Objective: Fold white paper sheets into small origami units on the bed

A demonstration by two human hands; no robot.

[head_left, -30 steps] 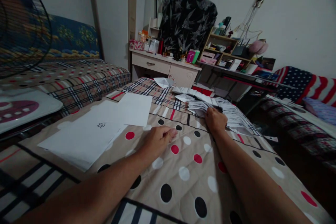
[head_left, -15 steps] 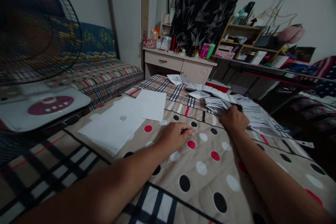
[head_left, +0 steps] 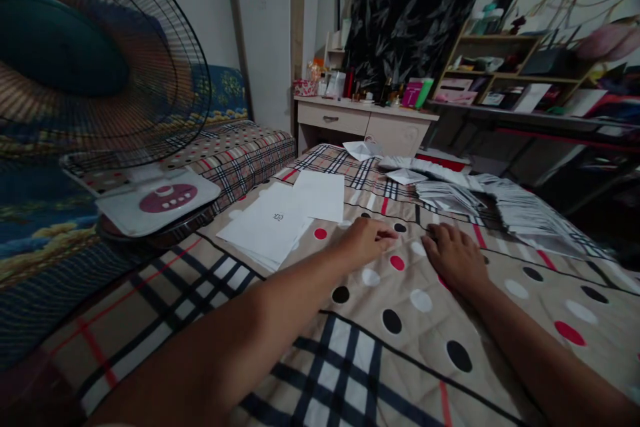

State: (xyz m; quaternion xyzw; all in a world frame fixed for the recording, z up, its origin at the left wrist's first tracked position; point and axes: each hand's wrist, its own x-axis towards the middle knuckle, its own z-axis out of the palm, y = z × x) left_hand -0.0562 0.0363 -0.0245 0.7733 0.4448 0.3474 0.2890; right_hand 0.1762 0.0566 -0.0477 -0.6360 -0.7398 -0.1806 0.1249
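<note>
Left hand: The person's bare left hand point(head_left: 367, 240) lies low at the middle of the bedspread, fingers loosely bent and parted from the thumb, just right of the unfolded sheets.
Right hand: The bare right hand point(head_left: 457, 257) rests palm down on the cloth, fingers extended and slightly spread, just in front of the folded papers and apart from them.
Unfolded paper: A loose stack of flat, white, rectangular paper sheets point(head_left: 255, 233), its top one bearing a small black mark, lies beyond the left forearm. One plain white sheet point(head_left: 323, 193) sits askew at the stack's far right corner.
Folded paper: Beyond the right hand, a small pile of folded white papers point(head_left: 447, 197) lies with edges fanned; a longer spread of layered white papers point(head_left: 525, 213) slants away to its right. Behind the pile runs a curved row of white folded paper point(head_left: 435, 171). A single pointed white piece point(head_left: 405, 177) lies near the row's left end, and another creased white piece point(head_left: 363, 150) lies farther back.
Bedspread: Beige quilted cloth point(head_left: 425, 347), printed with red, black and white dots and bands of plaid, spreads beneath hands and papers.
Room: A round-caged electric fan point(head_left: 65, 43) with a teal hub stands at left. At the back, a black shirt with a pale grey print point(head_left: 410, 20) hangs above a cream wooden dresser point(head_left: 333, 119), beside a wooden cubby shelf point(head_left: 505, 77).
</note>
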